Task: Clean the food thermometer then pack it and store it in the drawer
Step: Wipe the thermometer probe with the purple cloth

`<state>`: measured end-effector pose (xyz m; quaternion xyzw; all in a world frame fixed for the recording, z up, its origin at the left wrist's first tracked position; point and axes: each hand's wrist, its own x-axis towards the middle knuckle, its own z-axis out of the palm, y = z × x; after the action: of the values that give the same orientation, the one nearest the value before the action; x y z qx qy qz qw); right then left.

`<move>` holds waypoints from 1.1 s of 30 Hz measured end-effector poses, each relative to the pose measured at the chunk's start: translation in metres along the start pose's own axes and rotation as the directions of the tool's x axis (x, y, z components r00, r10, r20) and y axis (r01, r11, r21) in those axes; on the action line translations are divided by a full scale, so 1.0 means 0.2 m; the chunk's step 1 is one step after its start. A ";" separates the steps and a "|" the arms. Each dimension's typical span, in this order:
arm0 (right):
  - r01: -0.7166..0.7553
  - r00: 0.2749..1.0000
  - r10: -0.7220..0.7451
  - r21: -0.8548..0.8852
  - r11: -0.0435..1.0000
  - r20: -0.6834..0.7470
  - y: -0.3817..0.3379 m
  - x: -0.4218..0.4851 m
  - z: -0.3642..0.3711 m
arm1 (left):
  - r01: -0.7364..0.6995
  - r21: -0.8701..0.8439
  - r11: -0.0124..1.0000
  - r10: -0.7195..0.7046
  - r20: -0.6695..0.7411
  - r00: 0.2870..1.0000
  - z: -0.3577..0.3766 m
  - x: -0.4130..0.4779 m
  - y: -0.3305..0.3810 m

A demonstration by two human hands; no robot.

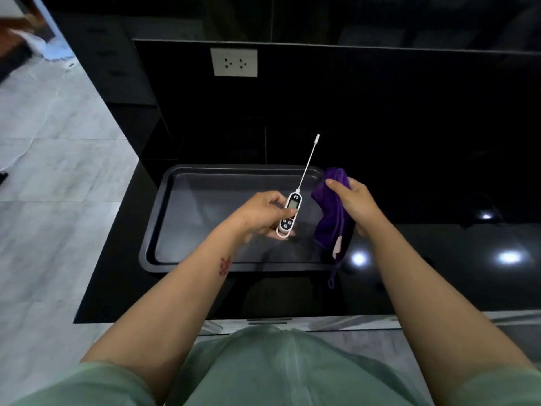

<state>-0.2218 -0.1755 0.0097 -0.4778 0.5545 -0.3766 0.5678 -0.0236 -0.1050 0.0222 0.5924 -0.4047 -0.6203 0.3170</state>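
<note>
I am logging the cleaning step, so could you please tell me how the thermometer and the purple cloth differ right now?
The thermometer is rigid, white and slim, probe pointing up and away; the purple cloth is soft and hangs bunched. The left hand holds the thermometer by its body; the right hand holds the cloth near its top. Both are in hand near the right end of the tray, not touching.

This looks like a home kitchen: a glossy black countertop (439, 259) is backed by a black wall with a double socket (234, 62). A dark baking tray (152, 230) lies near its left edge, a food thermometer (292, 204) is held above the tray, and pale floor tiles (52, 171) lie beside the countertop.
</note>
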 end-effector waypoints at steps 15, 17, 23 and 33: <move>-0.113 0.993 0.098 -0.358 0.927 -0.062 0.21 0.00 -0.44 | 0.051 -0.071 0.996 -0.047 0.063 0.997 0.20 0.08 -0.07; -0.119 0.991 0.076 -0.489 0.864 -0.107 0.26 0.00 -0.43 | 0.065 -0.081 0.995 -0.061 0.056 0.997 0.21 0.09 -0.08; -0.028 0.919 -0.357 -0.933 0.359 -0.165 0.41 -0.06 -0.40 | 0.097 -0.104 0.990 -0.094 0.032 0.995 0.21 0.11 -0.11; 0.116 0.960 -0.274 -0.967 0.225 0.052 0.49 -0.01 -0.40 | 0.113 -0.112 0.987 -0.111 0.023 0.994 0.23 0.12 -0.09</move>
<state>-0.3119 -0.1591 -0.0782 -0.7640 0.6391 -0.0575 0.0685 -0.0700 -0.1120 -0.0064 0.5902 -0.3374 -0.6641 0.3112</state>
